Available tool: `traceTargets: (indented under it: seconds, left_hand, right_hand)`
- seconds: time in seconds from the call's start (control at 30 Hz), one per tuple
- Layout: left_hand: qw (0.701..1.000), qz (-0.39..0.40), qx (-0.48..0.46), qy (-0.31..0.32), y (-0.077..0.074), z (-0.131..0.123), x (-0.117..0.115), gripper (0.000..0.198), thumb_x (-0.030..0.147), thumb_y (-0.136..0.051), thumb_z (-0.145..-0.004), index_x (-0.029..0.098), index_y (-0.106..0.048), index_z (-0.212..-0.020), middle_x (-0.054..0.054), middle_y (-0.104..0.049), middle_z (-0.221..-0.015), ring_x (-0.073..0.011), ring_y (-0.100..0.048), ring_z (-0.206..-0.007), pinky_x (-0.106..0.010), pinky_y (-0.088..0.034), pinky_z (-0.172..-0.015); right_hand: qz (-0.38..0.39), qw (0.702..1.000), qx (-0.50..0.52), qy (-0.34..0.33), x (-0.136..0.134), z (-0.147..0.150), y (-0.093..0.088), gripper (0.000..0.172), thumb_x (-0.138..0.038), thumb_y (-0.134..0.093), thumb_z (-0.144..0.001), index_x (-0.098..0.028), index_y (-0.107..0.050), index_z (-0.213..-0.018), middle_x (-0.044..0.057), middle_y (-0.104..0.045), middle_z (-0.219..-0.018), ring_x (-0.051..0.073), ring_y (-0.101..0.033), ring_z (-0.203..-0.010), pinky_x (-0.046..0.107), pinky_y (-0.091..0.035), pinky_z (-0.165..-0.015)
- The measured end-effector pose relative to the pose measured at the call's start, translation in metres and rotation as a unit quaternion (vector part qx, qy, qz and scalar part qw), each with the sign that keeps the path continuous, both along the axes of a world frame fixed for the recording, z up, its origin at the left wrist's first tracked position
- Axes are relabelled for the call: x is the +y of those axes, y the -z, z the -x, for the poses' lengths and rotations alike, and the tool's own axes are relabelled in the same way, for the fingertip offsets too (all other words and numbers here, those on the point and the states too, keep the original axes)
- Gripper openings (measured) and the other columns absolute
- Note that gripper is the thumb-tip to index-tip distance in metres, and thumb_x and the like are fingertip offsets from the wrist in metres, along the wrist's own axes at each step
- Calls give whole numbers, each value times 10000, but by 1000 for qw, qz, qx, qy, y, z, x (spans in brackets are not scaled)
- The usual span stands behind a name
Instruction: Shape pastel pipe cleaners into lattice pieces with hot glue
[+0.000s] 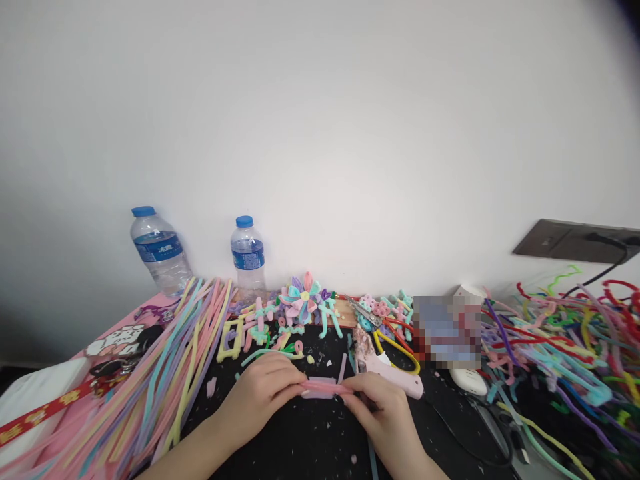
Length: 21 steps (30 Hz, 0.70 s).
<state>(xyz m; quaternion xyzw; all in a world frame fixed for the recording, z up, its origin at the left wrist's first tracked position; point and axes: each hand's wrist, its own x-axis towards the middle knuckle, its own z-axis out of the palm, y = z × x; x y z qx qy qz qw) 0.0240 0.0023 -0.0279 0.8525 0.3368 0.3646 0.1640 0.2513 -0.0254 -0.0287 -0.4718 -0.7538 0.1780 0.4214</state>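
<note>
Between my two hands, low in the middle of the head view, a short bundle of pink and lilac pipe cleaners (323,388) is stretched sideways above the black mat. My left hand (263,390) pinches its left end. The right end is pinched by my right hand (383,407). Just beyond my right hand lies a pink glue gun (393,377), with yellow-handled scissors (397,353) behind it. A multicoloured pipe cleaner flower (305,298) and small shaped pieces sit behind the bundle.
Long pastel pipe cleaners (187,360) spread over the left side. Two water bottles (249,257) stand by the wall. A tangle of bright pipe cleaners (560,340) covers the right. A black cable (460,437) runs near a white mouse-like object (469,381).
</note>
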Motion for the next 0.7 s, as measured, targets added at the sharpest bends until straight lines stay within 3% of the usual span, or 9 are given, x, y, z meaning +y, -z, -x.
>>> traceTargets:
  seconds: [0.47, 0.7]
  left_hand:
    - [999, 28, 20, -23, -5, 0, -2, 85, 191, -580, -846, 199, -658, -879, -17, -682, -812, -171, -624, -796, -278, -472, -724]
    - [990, 103, 56, -75, -6, 0, -3, 270, 252, -677, -755, 228, -629, -1019, -33, -675, -1037, -228, -593, -1011, -363, -462, -912]
  right_hand:
    - [-51, 998, 0, -27, 1, -1, 0, 95, -137, -588, -799, -171, -676, -792, 35, -696, -724, 160, -645, -659, 222, -496, -621]
    - [-55, 998, 9, -18, 0, -1, -1, 115, -122, -579, -795, -176, -680, -781, 30, -696, -713, 153, -650, -647, 206, -498, -611]
